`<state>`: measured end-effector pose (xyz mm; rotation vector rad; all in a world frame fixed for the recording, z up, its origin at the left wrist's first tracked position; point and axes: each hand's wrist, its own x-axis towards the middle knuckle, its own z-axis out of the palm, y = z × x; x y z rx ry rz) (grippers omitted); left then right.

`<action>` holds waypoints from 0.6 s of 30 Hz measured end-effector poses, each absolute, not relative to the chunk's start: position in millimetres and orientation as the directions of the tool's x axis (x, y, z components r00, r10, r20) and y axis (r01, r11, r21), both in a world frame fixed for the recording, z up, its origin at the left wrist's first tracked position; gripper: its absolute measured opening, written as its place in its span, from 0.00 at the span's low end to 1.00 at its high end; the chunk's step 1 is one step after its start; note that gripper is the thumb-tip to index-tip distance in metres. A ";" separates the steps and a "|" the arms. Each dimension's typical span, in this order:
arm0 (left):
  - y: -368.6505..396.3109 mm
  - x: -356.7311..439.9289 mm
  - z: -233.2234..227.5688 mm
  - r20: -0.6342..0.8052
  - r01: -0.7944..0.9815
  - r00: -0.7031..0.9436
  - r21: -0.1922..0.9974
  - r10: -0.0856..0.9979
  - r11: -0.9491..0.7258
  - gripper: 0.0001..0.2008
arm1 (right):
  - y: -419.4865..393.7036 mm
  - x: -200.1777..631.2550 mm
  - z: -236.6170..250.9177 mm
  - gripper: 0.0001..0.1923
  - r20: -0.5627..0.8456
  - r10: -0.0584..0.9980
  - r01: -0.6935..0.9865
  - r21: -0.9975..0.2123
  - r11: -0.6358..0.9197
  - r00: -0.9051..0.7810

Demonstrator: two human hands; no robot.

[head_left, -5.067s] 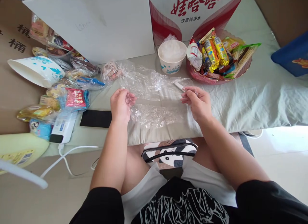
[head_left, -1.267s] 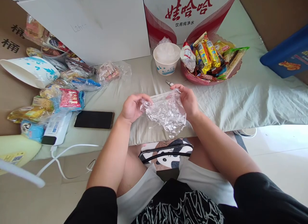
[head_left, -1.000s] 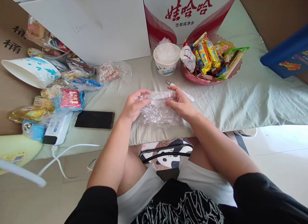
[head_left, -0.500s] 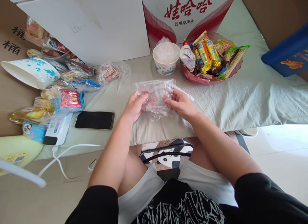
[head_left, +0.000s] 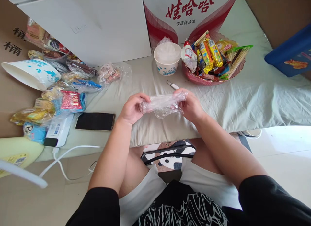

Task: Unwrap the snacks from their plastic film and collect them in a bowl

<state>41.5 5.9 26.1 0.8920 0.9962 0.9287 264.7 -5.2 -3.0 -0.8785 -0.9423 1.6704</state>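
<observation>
A crumpled clear plastic bag [head_left: 161,104] stretches between my two hands above the cloth-covered table. My left hand [head_left: 134,107] is closed on its left end, the thumb along the top edge. At the right end my right hand [head_left: 191,105] grips the bag with fingers curled round it. Just behind my right hand lies a white utility knife [head_left: 172,85], partly hidden by that hand. Beyond the bag stands a paper cup [head_left: 167,65] with a blue pattern, holding crumpled clear plastic.
A pink basket [head_left: 206,77] of wrapped snacks stands behind on the right. A black phone [head_left: 95,121], a power bank [head_left: 58,130] with a white cable, packaged snacks [head_left: 71,100] and a tipped paper cup [head_left: 31,72] are on the left. A white box [head_left: 116,28] stands behind.
Both hands have turned the bag from a flat spread into a narrower folded band, a little nearer to me. The utility knife's tip now shows behind my right hand.
</observation>
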 end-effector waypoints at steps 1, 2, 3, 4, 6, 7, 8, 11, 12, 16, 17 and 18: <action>6.9 41.7 25.9 -0.284 -0.209 0.257 0.917 0.924 0.340 0.13 | -4.6 265.7 -2.1 0.15 -0.128 0.956 -0.396 -0.890 -0.228 -0.263; 7.5 42.0 25.0 -0.286 -0.193 0.246 0.922 0.926 0.336 0.16 | -4.3 266.6 -1.6 0.18 -0.142 0.953 -0.373 -0.897 -0.238 -0.267; 7.9 42.5 23.6 -0.283 -0.166 0.230 0.931 0.931 0.324 0.18 | -4.2 267.3 -1.6 0.22 -0.156 0.954 -0.321 -0.917 -0.236 -0.256; 8.1 43.1 21.5 -0.276 -0.132 0.212 0.943 0.938 0.307 0.17 | -4.4 267.7 -1.8 0.25 -0.164 0.959 -0.243 -0.945 -0.220 -0.232; 8.5 44.5 15.7 -0.242 -0.059 0.181 0.965 0.953 0.256 0.13 | -5.3 267.8 -2.9 0.25 -0.154 0.972 -0.055 -0.985 -0.166 -0.177; 9.1 45.1 12.1 -0.219 -0.023 0.169 0.974 0.961 0.226 0.12 | -5.9 267.4 -3.6 0.23 -0.139 0.977 0.026 -0.990 -0.137 -0.161; 10.1 45.4 8.2 -0.191 0.012 0.156 0.981 0.969 0.192 0.11 | -6.4 266.8 -4.3 0.19 -0.125 0.980 0.075 -0.991 -0.114 -0.153; 15.3 44.1 -2.6 -0.047 0.101 0.035 0.994 0.998 0.043 0.13 | -6.9 265.0 -6.9 0.18 -0.115 0.983 0.049 -0.993 -0.109 -0.141; 16.9 43.1 -4.8 0.020 0.134 -0.045 0.991 0.999 -0.013 0.15 | -6.6 264.6 -7.7 0.21 -0.120 0.985 0.022 -0.993 -0.118 -0.121; 15.2 42.3 -3.1 0.245 0.360 -0.331 0.926 0.911 -0.118 0.12 | -5.8 262.4 -7.6 0.13 -0.133 0.991 0.089 -0.987 -0.133 0.006; 12.2 44.3 -1.2 0.252 0.396 -0.325 0.912 0.911 -0.111 0.10 | -6.5 261.0 -6.5 0.10 -0.104 0.994 0.126 -0.986 -0.108 0.033; 8.4 47.3 0.6 0.236 0.405 -0.282 0.908 0.930 -0.108 0.10 | -7.7 258.9 -5.1 0.09 -0.055 0.997 0.154 -0.986 -0.062 0.048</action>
